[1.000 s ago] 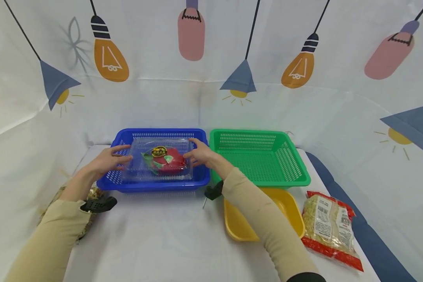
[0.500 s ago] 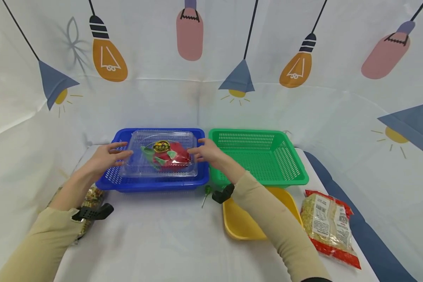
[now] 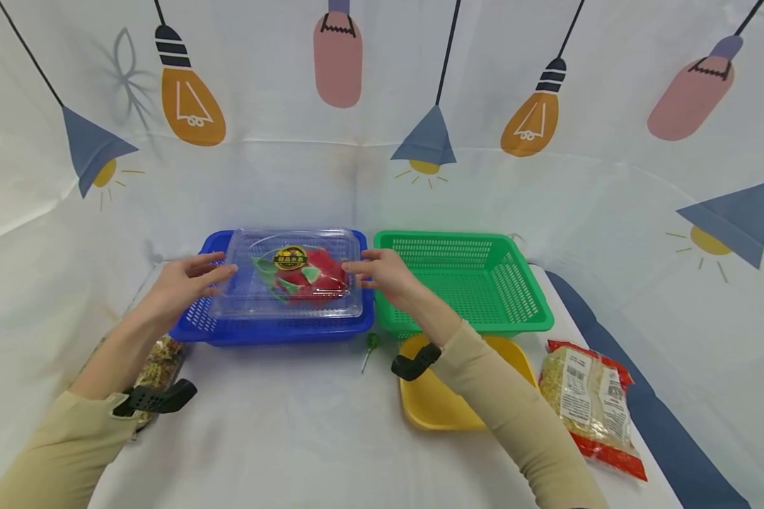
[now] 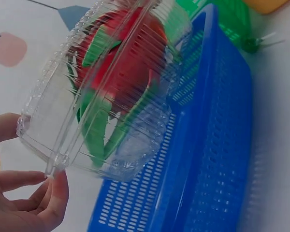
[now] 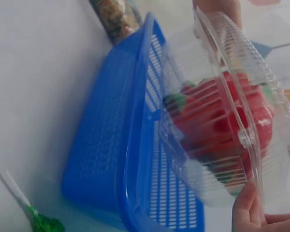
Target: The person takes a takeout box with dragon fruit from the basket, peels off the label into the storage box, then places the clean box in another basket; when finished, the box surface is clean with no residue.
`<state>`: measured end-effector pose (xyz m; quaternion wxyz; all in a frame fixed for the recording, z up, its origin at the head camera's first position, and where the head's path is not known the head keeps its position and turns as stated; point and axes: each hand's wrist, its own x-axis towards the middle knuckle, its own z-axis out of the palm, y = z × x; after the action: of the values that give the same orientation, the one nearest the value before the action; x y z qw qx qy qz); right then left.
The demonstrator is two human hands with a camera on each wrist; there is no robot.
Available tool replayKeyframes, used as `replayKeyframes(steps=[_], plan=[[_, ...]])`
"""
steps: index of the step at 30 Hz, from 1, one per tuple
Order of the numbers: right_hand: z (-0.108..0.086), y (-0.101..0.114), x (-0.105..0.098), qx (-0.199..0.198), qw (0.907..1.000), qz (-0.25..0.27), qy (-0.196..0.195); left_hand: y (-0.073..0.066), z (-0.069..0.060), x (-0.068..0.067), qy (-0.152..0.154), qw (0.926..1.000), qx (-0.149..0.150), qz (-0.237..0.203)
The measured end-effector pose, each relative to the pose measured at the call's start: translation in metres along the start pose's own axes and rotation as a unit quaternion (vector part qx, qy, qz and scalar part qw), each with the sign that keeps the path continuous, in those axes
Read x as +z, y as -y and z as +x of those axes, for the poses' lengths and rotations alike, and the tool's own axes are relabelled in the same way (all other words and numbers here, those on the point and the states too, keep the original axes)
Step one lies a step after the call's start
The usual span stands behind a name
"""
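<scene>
A clear plastic clamshell box [image 3: 242,300] with a black-and-gold label hangs tilted above the blue basket [image 3: 274,334]. Inside it lies a red fruit with green leafy scales [image 4: 130,63], which looks like a dragon fruit. My left hand [image 3: 181,285] pinches the box's left end at the rim; the left wrist view shows thumb and fingers [image 4: 60,195] there. At the opposite end my right hand [image 3: 391,279] grips the rim, with fingers [image 5: 246,205] pressed against the edge in the right wrist view. The lid is down over the fruit.
A green basket [image 3: 461,311] stands beside the blue one, with a yellow tray [image 3: 429,403] in front. A red-edged bag [image 3: 588,403] lies at right. A green lollipop [image 3: 372,341] lies near the baskets. Another filled bag [image 3: 159,367] lies under my left forearm.
The clamshell box has risen out of the blue basket in both hands. My right hand has shifted slightly right and the lollipop is more exposed.
</scene>
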<state>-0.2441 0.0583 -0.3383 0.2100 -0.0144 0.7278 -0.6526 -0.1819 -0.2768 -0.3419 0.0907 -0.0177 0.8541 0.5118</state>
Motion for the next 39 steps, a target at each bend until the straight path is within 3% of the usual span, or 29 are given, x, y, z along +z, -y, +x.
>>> replayKeyframes(steps=[8,14,22,31,34,39], plan=[[-0.019,0.002,0.002,-0.020,0.9991,0.036,-0.006,-0.010,-0.015,-0.001,0.002,0.9999,0.010,0.000],[-0.030,-0.002,0.003,-0.024,0.9980,0.058,-0.010,-0.009,-0.024,-0.001,0.012,0.9998,0.005,-0.013],[-0.050,-0.012,0.005,-0.028,0.9977,0.061,-0.012,-0.003,-0.040,0.006,0.031,0.9992,-0.008,-0.024],[-0.075,-0.027,0.008,-0.021,0.9973,0.071,0.001,0.010,-0.057,0.018,0.009,0.9994,0.011,0.031],[-0.081,-0.034,0.010,-0.014,0.9972,0.073,0.012,0.016,-0.063,0.022,0.015,0.9998,0.004,0.013],[-0.090,-0.047,0.011,-0.007,0.9967,0.075,0.028,0.025,-0.074,0.028,0.012,0.9997,-0.010,0.019]])
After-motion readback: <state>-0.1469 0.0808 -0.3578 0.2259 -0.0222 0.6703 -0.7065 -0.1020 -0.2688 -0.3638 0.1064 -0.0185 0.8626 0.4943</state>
